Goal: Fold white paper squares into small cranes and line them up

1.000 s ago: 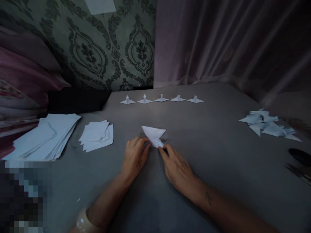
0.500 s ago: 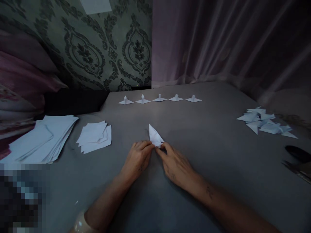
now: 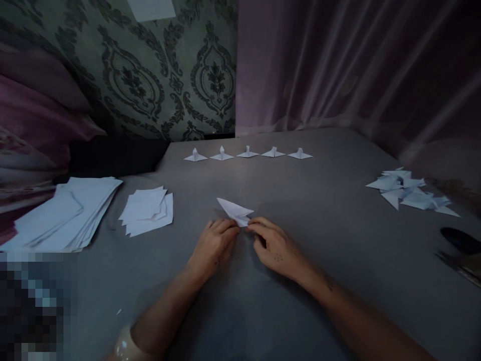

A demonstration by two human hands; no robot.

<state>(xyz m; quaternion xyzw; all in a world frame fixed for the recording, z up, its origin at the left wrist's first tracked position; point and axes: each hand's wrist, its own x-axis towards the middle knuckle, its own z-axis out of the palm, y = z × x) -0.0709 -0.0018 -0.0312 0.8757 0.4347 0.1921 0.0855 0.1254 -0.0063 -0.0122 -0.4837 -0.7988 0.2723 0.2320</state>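
Since half a second ago, the folded paper (image 3: 233, 209) has swung round: its long tip, which pointed towards twelve o'clock, now points to eleven, and a second, shorter point shows towards two. My right thumb has dropped away from the near edge. With the paper as the centre of the clock, my left hand (image 3: 216, 240) sits at about eight, its thumb and fingers pinched on the near corner, probably to steady it. My right hand (image 3: 278, 245) comes in from four, fingertips touching the right-hand end; whether they grip it or merely press, I can't tell. I hold it low over the grey surface (image 3: 323, 190), perhaps so that creases have backing.

Straight ahead at twelve stand five folded pieces (image 3: 248, 152) in a row, spaced so each seems easy to count. At three lies a loose heap of similar pieces (image 3: 413, 193), well apart from my hands. The small paper stack (image 3: 145, 208) is at nine, near enough to reach, I judge, with the larger sheets (image 3: 67, 213) beyond it.
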